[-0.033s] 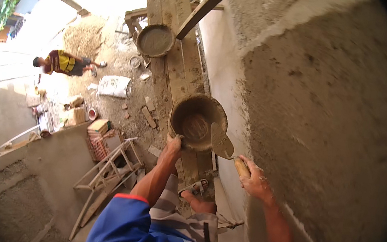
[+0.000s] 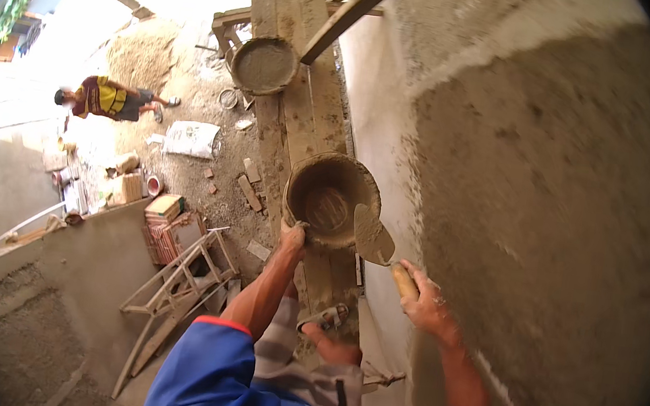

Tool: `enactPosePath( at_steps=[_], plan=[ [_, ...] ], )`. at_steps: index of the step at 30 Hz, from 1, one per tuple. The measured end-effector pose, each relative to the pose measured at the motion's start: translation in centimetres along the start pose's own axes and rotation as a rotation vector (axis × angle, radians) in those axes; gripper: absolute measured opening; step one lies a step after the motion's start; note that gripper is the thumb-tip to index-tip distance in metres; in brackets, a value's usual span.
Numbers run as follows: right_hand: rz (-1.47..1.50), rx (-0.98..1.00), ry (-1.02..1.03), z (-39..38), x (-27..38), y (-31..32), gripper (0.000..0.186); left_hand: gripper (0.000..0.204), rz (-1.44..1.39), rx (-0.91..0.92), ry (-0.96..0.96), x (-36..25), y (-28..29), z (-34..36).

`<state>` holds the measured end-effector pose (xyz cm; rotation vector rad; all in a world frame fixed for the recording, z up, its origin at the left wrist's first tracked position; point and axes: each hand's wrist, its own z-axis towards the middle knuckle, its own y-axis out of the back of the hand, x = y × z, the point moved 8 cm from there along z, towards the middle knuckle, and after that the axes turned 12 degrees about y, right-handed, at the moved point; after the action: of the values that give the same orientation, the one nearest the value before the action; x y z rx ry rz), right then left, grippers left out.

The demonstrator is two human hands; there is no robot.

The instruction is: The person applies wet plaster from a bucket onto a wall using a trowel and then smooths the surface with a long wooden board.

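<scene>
Fingers [image 2: 294,236] on one of two mortar pans [image 2: 331,200]

A rough grey plastered wall [image 2: 553,198] fills the right side. Left of it, wooden planks [image 2: 304,111] run along its foot. Far below, left of the planks, lies sunlit dirt ground [image 2: 156,60] with a white sack [image 2: 191,138], stacked bricks [image 2: 167,236] and a wooden trestle [image 2: 181,283].

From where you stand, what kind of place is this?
Likely an outdoor building site, seen from raised wooden scaffold planks: a rough grey freshly plastered wall, a round mortar-caked pan gripped by the left hand, and a mortar-loaded trowel in the right hand.
</scene>
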<state>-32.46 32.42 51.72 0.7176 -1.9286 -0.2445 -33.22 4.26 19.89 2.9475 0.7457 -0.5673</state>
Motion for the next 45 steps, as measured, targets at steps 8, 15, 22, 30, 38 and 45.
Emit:
enactPosePath(
  at_steps=[8,15,22,30,38,45],
  plan=[
    [-0.282,0.144,0.055,30.0,0.3,-5.8,0.054,0.052,0.202,-0.099,-0.241,-9.0,-3.3,21.2],
    [-1.079,-0.381,1.228,46.4,11.1,-9.5,0.033,0.055,-0.004,-0.250,-0.222,-6.0,2.0,25.8],
    [-1.274,-0.052,0.936,61.5,12.2,-16.8,0.009,0.063,0.095,0.029,-0.077,-4.6,1.1,23.8],
    [-1.019,-0.143,0.593,68.2,4.4,-19.7,0.025,0.064,0.157,-0.102,-0.053,-6.9,2.1,23.8],
    [0.581,-0.983,0.264,57.3,0.9,9.8,0.106,0.064,0.252,-0.262,-0.062,-4.1,15.4,15.5],
    [0.484,-1.000,0.696,56.2,10.6,27.2,0.093,0.068,0.397,-0.475,0.171,0.4,24.3,8.1]
  ],
)
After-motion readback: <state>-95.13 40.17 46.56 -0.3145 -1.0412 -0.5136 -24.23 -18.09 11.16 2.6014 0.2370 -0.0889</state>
